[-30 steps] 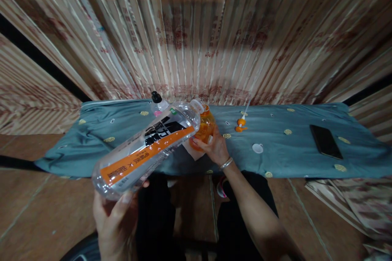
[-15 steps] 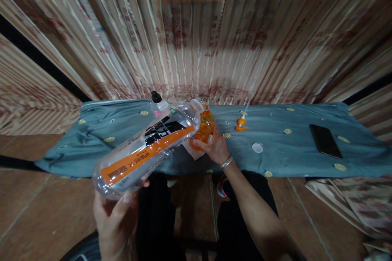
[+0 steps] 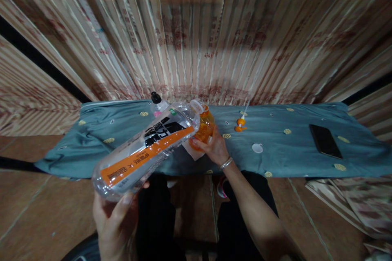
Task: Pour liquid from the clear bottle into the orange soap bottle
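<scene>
My left hand (image 3: pixel 118 216) grips the base end of a large clear drink bottle (image 3: pixel 147 151) with an orange, black and silver label. The bottle is tilted, its uncapped neck up at the right, beside the mouth of an orange see-through bottle (image 3: pixel 203 128). Whether liquid passes between them I cannot make out. My right hand (image 3: pixel 216 147), with a silver bangle at the wrist, is wrapped round the orange bottle. Under that bottle lies a pale sheet of paper (image 3: pixel 194 153). An orange pump top (image 3: pixel 241 124) with a thin tube rests to the right of my right hand.
A blue-green cloth (image 3: pixel 275 155) covers the narrow table. On it are a small bottle with a black top (image 3: pixel 157 100), a round white disc (image 3: pixel 257 148) and a dark phone (image 3: pixel 325 140). Striped curtains (image 3: pixel 196 28) hang close behind and at the sides.
Almost nothing differs. Both hands and both bottles hold nearly the same place and tilt.
</scene>
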The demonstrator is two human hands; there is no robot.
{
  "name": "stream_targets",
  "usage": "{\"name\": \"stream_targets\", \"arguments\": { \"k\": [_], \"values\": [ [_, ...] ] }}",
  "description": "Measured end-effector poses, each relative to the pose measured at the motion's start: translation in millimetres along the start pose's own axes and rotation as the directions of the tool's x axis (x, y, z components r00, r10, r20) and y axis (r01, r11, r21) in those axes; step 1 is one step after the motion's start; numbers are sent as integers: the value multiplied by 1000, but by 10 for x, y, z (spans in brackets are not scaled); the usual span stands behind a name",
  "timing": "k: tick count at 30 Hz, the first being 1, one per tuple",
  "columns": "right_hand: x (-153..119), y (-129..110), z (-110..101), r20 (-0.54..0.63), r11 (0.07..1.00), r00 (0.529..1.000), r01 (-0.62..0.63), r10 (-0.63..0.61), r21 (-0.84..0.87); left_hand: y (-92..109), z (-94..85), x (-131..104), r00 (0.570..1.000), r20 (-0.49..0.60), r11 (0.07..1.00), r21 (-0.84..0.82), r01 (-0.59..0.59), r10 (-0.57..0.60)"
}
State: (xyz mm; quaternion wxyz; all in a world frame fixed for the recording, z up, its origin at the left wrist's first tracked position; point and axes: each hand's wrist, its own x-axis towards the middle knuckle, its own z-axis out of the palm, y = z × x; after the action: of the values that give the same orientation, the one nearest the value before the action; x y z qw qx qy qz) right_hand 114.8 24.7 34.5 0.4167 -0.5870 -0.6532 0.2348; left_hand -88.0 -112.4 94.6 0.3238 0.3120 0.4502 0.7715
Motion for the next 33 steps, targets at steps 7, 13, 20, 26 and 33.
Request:
{"name": "stream_targets", "arguments": {
  "k": [7,13,20,26,33],
  "values": [
    [3,24,12,0,1000,1000,-3,3,15,-2,-14,-5,1000,-27,1000,9,2,-1],
    [5,33,7,9,1000,1000,0,0,3,15,-3,-4,1000,-23,1000,10,4,-3],
    [3,25,11,4,1000,1000,-3,2,23,4,-12,-1,1000,-11,1000,3,9,-9],
    [8,16,6,5,999,1000,-9,9,36,-27,-33,5,999,-23,1000,-8,27,-27],
    [5,34,12,4,999,1000,11,-11,48,-39,-22,8,999,-29,999,-21,37,-38]
  ]
}}
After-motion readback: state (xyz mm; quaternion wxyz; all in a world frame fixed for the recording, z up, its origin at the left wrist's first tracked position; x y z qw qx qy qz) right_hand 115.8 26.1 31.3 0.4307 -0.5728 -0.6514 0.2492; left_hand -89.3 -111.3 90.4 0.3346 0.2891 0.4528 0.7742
